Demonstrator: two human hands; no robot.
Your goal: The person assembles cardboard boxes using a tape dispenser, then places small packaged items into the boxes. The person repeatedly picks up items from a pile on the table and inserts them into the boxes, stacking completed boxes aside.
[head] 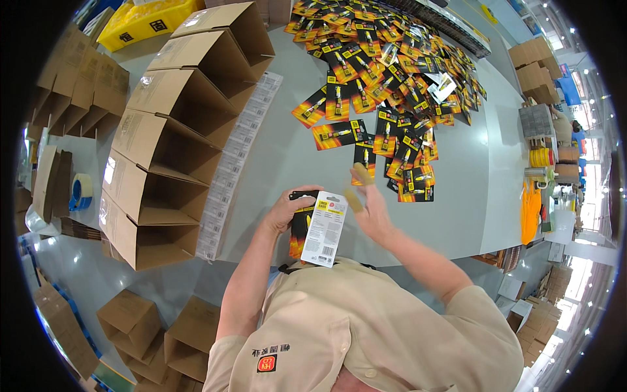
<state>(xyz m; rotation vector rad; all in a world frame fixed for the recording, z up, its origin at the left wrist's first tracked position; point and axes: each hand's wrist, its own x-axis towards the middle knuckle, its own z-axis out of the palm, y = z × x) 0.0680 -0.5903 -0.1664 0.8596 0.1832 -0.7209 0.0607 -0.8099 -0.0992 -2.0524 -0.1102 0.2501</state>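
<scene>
My left hand (286,209) grips a small stack of blister cards at the table's front edge. The front card (324,229) shows its white printed back, while a black and orange card (298,230) peeks out behind it. Just right of the stack is my right hand (371,208), blurred, its fingers apart with yellow covers on some fingertips. It holds nothing that I can make out. Beyond it lies a large loose heap of carded glue tubes (392,73), mostly face up, with a single card (340,134) at its near left side.
Open cardboard boxes (166,191) stand in a row on the left, beside a long strip of wrapped small cartons (240,166). A tape roll (81,192) and a yellow crate (147,24) are farther left. Orange gloves (530,211) hang at right. More boxes (128,318) sit on the floor.
</scene>
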